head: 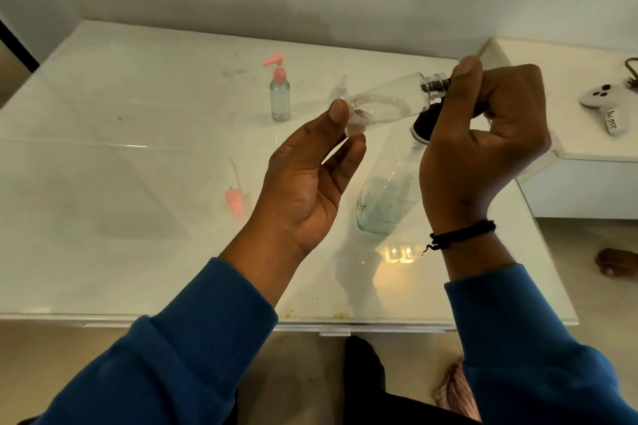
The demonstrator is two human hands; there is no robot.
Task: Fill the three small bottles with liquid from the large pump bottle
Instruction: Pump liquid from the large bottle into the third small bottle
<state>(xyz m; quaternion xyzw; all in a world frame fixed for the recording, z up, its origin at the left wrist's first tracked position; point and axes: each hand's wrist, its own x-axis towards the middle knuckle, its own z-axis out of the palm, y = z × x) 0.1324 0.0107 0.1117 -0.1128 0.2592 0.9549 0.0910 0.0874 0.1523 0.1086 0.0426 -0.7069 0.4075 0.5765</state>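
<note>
A small clear bottle (pixel 383 103) lies tilted in the air between my hands. My left hand (pixel 310 179) pinches its base between thumb and fingertips, palm turned up. My right hand (pixel 483 138) grips its threaded neck end, fingers curled round a dark piece at the mouth. Just below stands the large clear bottle (pixel 383 203) with a black top (pixel 424 124) and a little blue-green liquid at its bottom. A small bottle with a pink pump (pixel 280 93) stands upright at the back. A loose pink pump with its tube (pixel 234 202) lies on the table to the left.
The glossy white table (pixel 138 166) has its front edge near my body. A blurred clear item (pixel 340 93) stands behind the held bottle. On a lower white surface (pixel 587 155) to the right lies a white game controller (pixel 602 103) with a cable.
</note>
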